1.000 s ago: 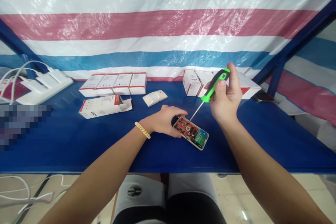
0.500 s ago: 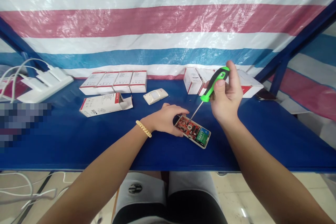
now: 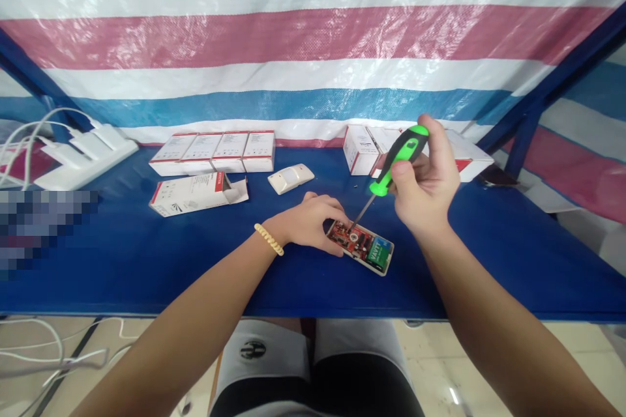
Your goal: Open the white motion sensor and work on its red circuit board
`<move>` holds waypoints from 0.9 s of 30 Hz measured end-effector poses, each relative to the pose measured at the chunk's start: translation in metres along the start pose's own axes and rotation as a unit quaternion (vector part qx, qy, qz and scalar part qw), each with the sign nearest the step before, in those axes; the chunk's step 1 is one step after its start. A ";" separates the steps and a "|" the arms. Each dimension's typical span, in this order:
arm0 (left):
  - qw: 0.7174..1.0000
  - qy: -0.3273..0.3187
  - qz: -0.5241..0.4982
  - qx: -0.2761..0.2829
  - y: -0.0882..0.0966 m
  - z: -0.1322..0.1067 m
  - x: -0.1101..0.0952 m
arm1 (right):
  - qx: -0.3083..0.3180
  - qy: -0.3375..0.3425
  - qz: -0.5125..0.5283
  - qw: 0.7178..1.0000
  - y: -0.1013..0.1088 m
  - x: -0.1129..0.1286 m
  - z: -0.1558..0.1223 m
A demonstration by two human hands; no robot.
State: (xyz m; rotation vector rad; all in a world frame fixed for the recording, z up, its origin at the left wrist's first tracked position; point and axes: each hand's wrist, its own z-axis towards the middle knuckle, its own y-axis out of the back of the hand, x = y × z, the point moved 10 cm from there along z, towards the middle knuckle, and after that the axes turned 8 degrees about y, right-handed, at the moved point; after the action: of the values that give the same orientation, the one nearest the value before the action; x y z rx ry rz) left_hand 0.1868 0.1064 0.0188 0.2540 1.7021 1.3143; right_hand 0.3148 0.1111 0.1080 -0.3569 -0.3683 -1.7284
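On the blue table lies an opened detector housing (image 3: 360, 246) with a red circuit board and a green battery (image 3: 378, 253) inside. My left hand (image 3: 315, 221) grips its left end between thumb and fingers. My right hand (image 3: 430, 182) is closed around a green and black screwdriver (image 3: 398, 156), held at a slant. The screwdriver's tip reaches the upper left part of the circuit board; the exact contact point is too small to make out. A cream detector cover (image 3: 291, 178) with a pale window rests behind my left hand.
Several white-and-red boxes (image 3: 212, 153) stand in a row at the back left, and more boxes (image 3: 360, 150) at the back right. An opened box (image 3: 195, 194) lies in front of the left row. At far left is a power strip (image 3: 85, 159) with plugged-in chargers.
My right hand has turned slightly around the screwdriver handle, and its tip sits a little further left on the board. My left hand and the housing stay almost in place.
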 end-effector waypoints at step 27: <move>0.953 0.212 0.112 -0.185 0.036 -0.002 0.060 | -0.015 0.022 -0.160 0.987 -0.050 -0.028 0.041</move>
State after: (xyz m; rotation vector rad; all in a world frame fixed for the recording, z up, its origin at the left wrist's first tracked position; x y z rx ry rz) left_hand 0.1396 0.1584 0.0163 -0.0651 1.7608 1.9349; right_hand 0.2720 0.1629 0.1307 -0.2911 -0.3838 -2.0548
